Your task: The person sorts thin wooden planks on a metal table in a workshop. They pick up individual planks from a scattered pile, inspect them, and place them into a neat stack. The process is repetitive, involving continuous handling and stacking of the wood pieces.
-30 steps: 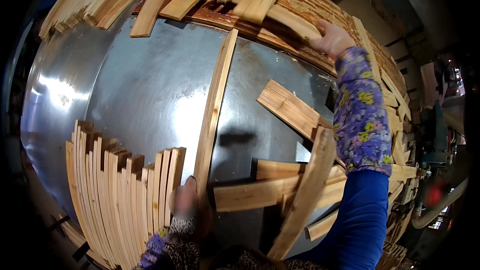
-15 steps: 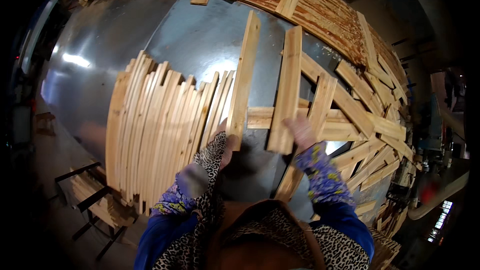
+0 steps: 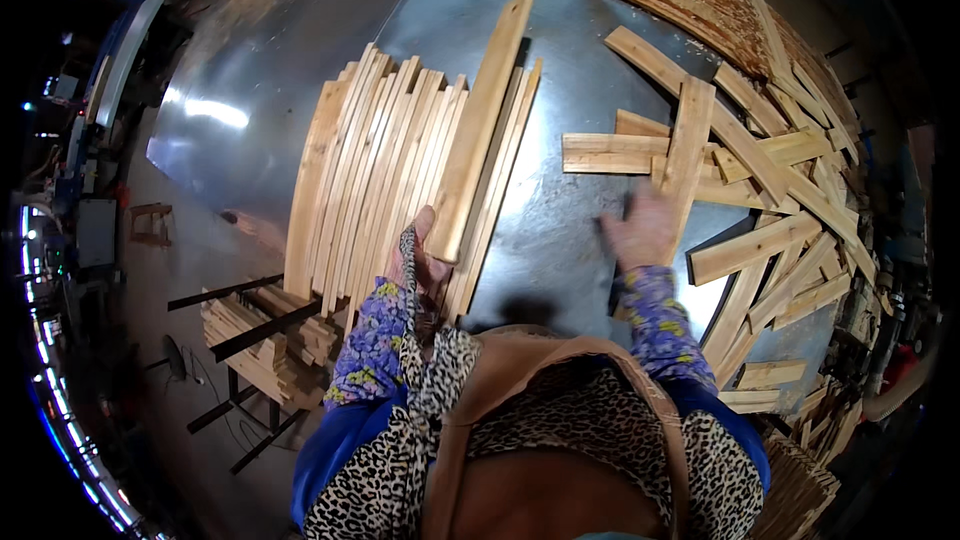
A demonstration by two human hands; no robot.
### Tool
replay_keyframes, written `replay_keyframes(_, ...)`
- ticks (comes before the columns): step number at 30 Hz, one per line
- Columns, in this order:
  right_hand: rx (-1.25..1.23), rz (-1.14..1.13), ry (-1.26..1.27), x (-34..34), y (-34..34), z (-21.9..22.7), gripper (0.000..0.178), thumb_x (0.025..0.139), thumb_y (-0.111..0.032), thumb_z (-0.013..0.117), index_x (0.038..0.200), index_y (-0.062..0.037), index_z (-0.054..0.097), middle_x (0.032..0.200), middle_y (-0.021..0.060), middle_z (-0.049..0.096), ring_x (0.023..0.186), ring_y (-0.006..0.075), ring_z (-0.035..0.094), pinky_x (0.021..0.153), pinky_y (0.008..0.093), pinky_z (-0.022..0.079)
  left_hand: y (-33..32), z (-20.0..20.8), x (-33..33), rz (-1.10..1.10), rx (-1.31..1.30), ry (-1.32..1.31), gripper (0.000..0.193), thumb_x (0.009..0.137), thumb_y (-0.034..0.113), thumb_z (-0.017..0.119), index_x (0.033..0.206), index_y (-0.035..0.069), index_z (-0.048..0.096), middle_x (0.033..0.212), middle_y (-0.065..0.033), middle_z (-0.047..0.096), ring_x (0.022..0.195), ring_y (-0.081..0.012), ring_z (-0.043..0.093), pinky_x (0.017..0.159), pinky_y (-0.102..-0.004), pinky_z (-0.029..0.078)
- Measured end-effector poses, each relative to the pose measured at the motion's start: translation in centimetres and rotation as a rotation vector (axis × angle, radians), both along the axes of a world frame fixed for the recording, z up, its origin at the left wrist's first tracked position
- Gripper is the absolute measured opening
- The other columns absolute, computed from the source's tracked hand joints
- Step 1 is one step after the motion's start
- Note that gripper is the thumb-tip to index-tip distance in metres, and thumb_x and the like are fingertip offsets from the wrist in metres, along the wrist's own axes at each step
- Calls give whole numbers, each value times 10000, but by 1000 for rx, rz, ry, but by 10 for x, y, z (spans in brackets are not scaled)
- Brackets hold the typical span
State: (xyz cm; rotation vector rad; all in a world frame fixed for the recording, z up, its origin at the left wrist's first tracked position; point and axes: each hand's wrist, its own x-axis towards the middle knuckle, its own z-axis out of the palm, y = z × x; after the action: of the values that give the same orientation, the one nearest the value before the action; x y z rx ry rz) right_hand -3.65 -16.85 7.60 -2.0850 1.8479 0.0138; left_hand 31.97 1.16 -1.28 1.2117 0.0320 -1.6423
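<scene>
My left hand (image 3: 425, 252) grips the lower end of a long wooden board (image 3: 482, 130), its thumb on the left edge. The board slants upward, its far end resting over the right side of a row of boards (image 3: 375, 175) standing on edge, side by side. Narrow edges of other boards (image 3: 505, 170) show just right of the held one. My right hand (image 3: 648, 230) has its fingers spread and thumb apart, slightly blurred. It is at the left edge of a slanting board (image 3: 690, 145) on the loose pile; whether it touches it I cannot tell.
Loose boards (image 3: 760, 240) lie criss-crossed on the right of the grey metal table (image 3: 570, 70). A worn plywood sheet (image 3: 680, 0) bears more boards at the far side. Lower left, a black metal frame (image 3: 240, 340) holds stacked boards (image 3: 250, 350).
The view has shifted. The board that lay under my right hand is gone from its place. My right hand is now farther right, empty, and my left hand's board lies over the row.
</scene>
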Motion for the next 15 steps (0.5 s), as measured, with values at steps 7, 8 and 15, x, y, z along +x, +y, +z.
replay_keyframes(7,-365,-217,-265,-77,21,-100,847,817,-237,827,1561,-28,481,1431,302,598,1300,482,623,1086,528,545,32,-15,-36,83,-601,635,730,1127,582,584,1630,64,478,644,19,482,473,-102,386,455,-282,365)
replay_keyframes(8,-370,-230,-356,-69,24,-106,846,823,-213,815,1575,-29,474,1436,306,603,1311,487,623,1094,530,542,29,-16,-37,118,-538,574,750,1134,567,575,1645,36,439,633,22,435,448,-83,381,415,-272,373)
replay_keyframes(15,366,50,-636,116,104,-40,666,1030,-305,713,1607,-49,502,1442,273,681,1262,403,706,1112,432,556,1,67,-59,-196,-207,-318,570,1015,260,754,1427,-104,603,1251,-152,753,1057,-245,729,984,-368,598)
